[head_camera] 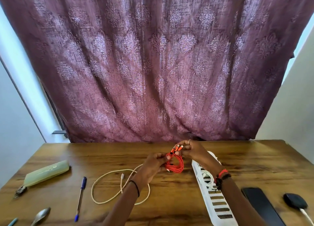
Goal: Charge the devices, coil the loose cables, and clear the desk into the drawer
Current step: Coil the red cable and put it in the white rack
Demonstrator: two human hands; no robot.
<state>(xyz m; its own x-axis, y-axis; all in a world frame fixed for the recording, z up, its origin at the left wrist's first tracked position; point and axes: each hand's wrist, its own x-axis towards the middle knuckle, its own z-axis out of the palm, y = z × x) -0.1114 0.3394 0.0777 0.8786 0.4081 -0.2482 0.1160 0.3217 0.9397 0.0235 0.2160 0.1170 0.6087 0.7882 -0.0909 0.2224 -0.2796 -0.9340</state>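
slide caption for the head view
Left hand grips a coiled orange braided cable while right hand pinches its connector ends, above a wooden desk beside a white power strip.

Both hands, left (153, 163) and right (192, 149), grip the coiled orange cable (175, 166).

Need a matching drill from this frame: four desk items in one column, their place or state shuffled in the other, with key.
1. orange charging cable
2. cream braided cable
3. blue ballpoint pen
4. black flat phone

A. loose, uncoiled
B. coiled, gripped by left hand and right hand
C. right of white power strip
D. left of cream braided cable

Pairs: 1-B, 2-A, 3-D, 4-C
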